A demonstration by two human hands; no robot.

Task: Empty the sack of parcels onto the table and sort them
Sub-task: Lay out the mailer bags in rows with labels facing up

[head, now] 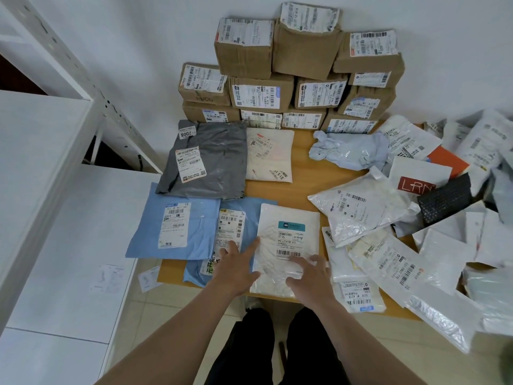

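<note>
Here, both grips are open with fingers spread: the right grip lies flat on a white parcel at the near edge of the surface, and the left grip is spread over that parcel's left edge and the blue parcel beneath it. Beyond lie a second blue parcel, a grey parcel and a cream parcel. Cardboard boxes are stacked against the wall, and a loose heap of parcels covers the right.
</note>
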